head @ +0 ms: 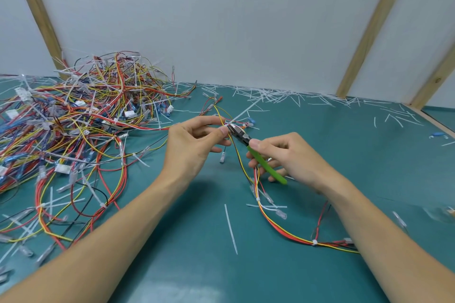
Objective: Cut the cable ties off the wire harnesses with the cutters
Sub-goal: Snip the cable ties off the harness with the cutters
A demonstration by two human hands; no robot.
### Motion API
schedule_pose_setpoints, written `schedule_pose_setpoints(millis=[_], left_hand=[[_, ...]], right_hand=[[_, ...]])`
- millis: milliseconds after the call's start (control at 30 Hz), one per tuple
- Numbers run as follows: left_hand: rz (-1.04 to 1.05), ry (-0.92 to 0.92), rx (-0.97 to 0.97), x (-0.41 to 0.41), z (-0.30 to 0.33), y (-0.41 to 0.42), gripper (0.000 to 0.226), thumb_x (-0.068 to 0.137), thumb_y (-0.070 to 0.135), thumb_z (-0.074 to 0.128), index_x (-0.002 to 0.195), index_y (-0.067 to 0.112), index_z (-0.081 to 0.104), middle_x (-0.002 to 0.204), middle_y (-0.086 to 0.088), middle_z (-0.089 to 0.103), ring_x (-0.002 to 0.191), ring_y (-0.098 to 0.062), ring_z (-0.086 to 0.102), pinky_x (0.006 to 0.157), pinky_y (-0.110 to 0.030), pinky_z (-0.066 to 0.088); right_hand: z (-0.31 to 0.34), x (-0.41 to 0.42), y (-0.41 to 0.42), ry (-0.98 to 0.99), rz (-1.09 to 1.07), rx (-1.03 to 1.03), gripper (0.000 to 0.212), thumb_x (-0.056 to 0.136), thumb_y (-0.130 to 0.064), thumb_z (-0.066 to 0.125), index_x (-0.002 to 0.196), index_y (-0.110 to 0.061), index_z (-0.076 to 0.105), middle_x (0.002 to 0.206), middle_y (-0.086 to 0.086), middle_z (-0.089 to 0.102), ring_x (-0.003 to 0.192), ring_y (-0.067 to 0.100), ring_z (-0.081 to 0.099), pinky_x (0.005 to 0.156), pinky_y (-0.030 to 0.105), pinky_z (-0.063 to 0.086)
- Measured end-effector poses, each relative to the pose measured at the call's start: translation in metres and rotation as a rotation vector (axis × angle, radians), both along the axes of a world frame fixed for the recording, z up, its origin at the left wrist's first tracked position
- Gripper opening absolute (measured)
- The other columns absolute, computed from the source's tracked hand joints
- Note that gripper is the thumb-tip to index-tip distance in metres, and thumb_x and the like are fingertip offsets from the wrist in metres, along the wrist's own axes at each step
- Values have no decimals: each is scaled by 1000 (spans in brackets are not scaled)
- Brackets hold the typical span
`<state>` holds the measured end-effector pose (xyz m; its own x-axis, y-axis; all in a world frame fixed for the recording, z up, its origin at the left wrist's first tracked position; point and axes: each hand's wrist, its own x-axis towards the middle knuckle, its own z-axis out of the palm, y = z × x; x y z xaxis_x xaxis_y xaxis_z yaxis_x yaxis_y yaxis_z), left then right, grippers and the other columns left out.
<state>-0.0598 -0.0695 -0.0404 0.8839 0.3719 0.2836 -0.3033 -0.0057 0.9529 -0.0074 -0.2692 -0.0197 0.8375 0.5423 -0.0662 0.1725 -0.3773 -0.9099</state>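
My left hand (pixel 194 141) pinches a wire harness (pixel 270 222) of red, orange and yellow wires between thumb and fingers, above the teal table. My right hand (pixel 283 157) grips the green-handled cutters (pixel 264 163). Their metal jaws (pixel 236 130) sit at a white cable tie right beside my left thumb tip. The harness hangs down from my left hand, curves across the table under my right forearm, and carries another white cable tie (pixel 314 242) near the lower right.
A large tangled pile of wire harnesses (pixel 73 115) fills the left side. Cut white cable ties (pixel 270 97) litter the back edge by the white wall, and one long strip (pixel 230 229) lies between my forearms. Wooden posts (pixel 364 39) stand against the wall.
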Motion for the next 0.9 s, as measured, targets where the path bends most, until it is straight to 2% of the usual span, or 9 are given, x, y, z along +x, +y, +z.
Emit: schedule_pose_setpoints(millis=[200, 500, 700, 900], left_hand=[[-34, 6, 62, 1, -3, 0, 12, 87, 4, 75, 97, 11, 72, 67, -6, 74, 68, -19, 75, 62, -26, 60], [-42, 1, 144, 1, -5, -1, 19, 86, 7, 76, 102, 16, 68, 67, -3, 74, 71, -18, 76, 63, -25, 56], [-39, 4, 162, 1, -6, -1, 20, 86, 8, 77, 102, 14, 67, 63, -2, 72, 70, -18, 76, 63, -21, 53], [-38, 9, 166, 3, -7, 0, 22, 86, 6, 77, 104, 8, 66, 61, 0, 72, 68, -17, 75, 62, -16, 50]], right_hand=[[-2, 1, 1, -49, -23, 5, 43, 93, -53, 64, 91, -12, 79, 88, 5, 79, 75, 25, 76, 67, 37, 55], [-7, 1, 0, -187, -56, -35, 40, 94, -53, 67, 79, -18, 78, 77, 1, 76, 60, 17, 67, 55, 32, 51], [-9, 0, 2, -297, -59, -100, 42, 96, -51, 64, 75, -17, 72, 68, 0, 73, 61, 30, 68, 59, 36, 54], [-11, 0, 2, -356, -52, -147, 48, 97, -52, 61, 71, -13, 65, 64, 0, 71, 51, 17, 63, 53, 27, 45]])
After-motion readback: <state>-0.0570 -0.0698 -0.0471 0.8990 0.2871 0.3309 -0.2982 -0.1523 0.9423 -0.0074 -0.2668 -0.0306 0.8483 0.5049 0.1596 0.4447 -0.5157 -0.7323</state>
